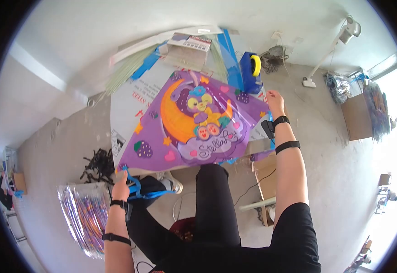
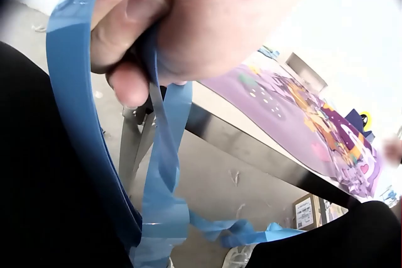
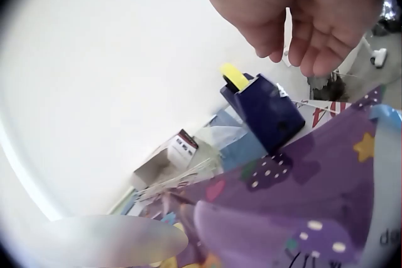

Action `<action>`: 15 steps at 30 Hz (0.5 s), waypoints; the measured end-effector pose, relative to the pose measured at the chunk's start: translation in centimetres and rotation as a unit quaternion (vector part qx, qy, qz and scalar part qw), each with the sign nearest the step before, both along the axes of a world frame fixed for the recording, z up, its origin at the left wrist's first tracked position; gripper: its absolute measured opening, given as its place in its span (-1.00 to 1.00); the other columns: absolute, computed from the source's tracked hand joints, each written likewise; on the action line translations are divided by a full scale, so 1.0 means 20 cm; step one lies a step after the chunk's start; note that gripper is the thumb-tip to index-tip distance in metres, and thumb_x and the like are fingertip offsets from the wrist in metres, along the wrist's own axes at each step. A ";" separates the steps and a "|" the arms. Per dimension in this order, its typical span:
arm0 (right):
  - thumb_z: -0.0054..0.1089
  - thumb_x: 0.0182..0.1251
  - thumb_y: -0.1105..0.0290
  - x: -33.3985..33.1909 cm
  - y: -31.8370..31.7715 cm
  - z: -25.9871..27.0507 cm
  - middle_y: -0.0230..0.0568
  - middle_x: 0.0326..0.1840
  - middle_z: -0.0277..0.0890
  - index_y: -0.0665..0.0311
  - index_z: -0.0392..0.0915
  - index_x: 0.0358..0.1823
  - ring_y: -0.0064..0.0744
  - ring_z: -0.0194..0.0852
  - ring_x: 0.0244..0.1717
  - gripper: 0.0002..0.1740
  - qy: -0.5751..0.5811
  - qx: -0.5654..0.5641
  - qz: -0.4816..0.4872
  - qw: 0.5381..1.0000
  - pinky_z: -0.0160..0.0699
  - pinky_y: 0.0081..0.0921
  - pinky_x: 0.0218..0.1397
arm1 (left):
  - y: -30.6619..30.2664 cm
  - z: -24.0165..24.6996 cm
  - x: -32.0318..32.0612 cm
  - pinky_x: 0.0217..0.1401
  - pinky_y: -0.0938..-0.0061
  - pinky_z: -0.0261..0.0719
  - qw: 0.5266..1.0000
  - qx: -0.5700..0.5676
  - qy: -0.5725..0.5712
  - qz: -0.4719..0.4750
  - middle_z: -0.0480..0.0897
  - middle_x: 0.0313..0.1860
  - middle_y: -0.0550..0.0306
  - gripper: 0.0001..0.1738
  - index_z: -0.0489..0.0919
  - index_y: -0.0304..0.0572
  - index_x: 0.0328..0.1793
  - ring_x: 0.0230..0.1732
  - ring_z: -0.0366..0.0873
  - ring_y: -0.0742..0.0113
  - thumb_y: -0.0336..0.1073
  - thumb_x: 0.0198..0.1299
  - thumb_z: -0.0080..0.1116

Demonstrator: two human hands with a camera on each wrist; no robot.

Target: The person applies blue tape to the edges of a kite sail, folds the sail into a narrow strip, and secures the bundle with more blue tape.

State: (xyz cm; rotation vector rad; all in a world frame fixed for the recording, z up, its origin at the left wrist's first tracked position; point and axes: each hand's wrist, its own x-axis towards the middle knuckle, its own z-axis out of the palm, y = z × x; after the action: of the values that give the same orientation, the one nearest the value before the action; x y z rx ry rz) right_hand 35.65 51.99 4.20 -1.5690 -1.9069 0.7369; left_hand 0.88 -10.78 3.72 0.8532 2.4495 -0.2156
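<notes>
A purple triangular printed kite sheet (image 1: 153,132), with a cartoon figure on a yellow moon, lies over the white tabletop. At its lower left corner my left hand (image 1: 121,187) grips a blue ribbon (image 2: 72,48). The curled fingers (image 2: 122,20) show in the left wrist view, with the ribbon hanging in loops and twists below them. My right hand (image 1: 276,103) is at the sheet's right corner, beside a dark blue tape dispenser (image 1: 250,75) with a yellow core. In the right wrist view its fingers (image 3: 320,51) are loosely bent, with nothing between them.
An opened small box (image 1: 189,48) and bundles of thin pale rods (image 1: 128,70) lie at the table's back. Left on the floor are a black tangled heap (image 1: 99,166) and shiny packed bundles (image 1: 84,214). A cardboard box (image 1: 266,182) stands below the table's right side.
</notes>
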 end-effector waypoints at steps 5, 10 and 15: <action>0.17 0.23 0.16 -0.19 0.15 0.01 -0.13 -0.37 0.65 0.16 0.65 -0.15 -0.20 0.64 -0.31 -0.70 -0.045 0.044 0.008 0.998 0.58 -0.28 -0.19 | 0.05 0.06 0.01 -0.18 0.00 0.46 1.000 -0.029 -0.008 -0.007 0.60 -0.28 -0.26 -0.23 0.09 0.25 0.54 -0.21 0.55 -0.21 -0.50 0.16 -0.16; 0.20 0.21 0.23 -0.30 0.13 0.15 -0.24 -0.42 0.63 0.19 0.67 -0.20 -0.39 0.60 -0.44 -0.76 -0.018 -0.105 0.005 0.994 0.51 -0.40 -0.41 | 0.09 0.13 0.04 -0.16 0.00 0.46 0.998 -0.054 -0.014 0.009 0.60 -0.26 -0.26 -0.22 0.08 0.26 0.54 -0.21 0.55 -0.21 -0.49 0.17 -0.15; 0.25 0.20 0.35 -0.29 0.19 0.06 -0.43 -0.36 0.61 0.24 0.64 -0.22 -0.59 0.50 -0.32 -0.83 0.186 -0.256 -0.061 0.947 0.37 -0.55 -0.33 | 0.11 0.14 0.04 -0.15 -0.01 0.46 0.998 -0.063 -0.017 0.013 0.60 -0.26 -0.27 -0.22 0.07 0.27 0.54 -0.20 0.55 -0.21 -0.50 0.17 -0.14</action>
State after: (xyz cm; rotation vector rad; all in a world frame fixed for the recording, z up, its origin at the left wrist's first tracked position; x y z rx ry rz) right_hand 29.82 55.78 5.41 -1.6694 -1.3934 1.4438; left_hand 1.66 -8.58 6.43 0.7640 2.3858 -0.3398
